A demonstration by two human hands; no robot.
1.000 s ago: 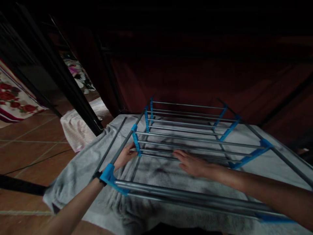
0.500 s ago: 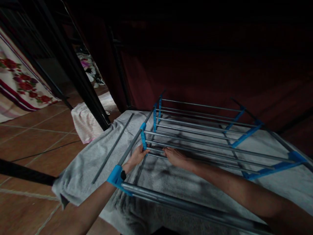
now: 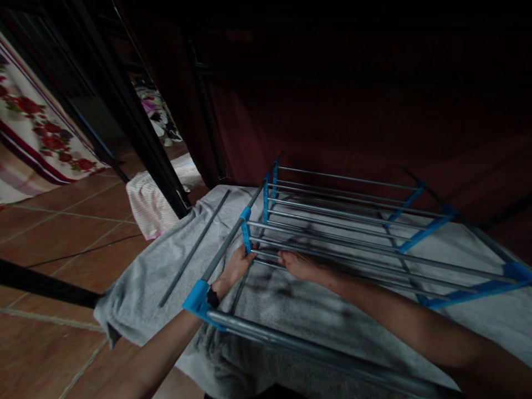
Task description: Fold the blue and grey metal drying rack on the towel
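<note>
A rack of grey metal tubes (image 3: 332, 239) with blue plastic brackets lies on a grey blanket. My left hand (image 3: 238, 267) is closed around the lower end of a blue bracket (image 3: 246, 230) on the rack's left side, where the crossbar ends meet it. A dark band circles that wrist, beside a blue corner piece (image 3: 195, 296). Just to the right, my right hand (image 3: 298, 265) grips a thin metal crossbar (image 3: 266, 254) of the same tier, its fingers curled over it. The tips of its fingers are partly hidden.
A loose grey tube (image 3: 194, 248) lies on the blanket (image 3: 166, 288) left of the rack. Dark posts (image 3: 162, 166) stand at the left, with a dark red curtain (image 3: 332, 122) behind. Tiled floor (image 3: 45, 293), a striped cloth (image 3: 149, 205) and a floral cloth (image 3: 50, 133) are further left.
The view has shifted slightly, so the rack's far right side sits further right. Both hands keep their hold at the same bracket and crossbar.
</note>
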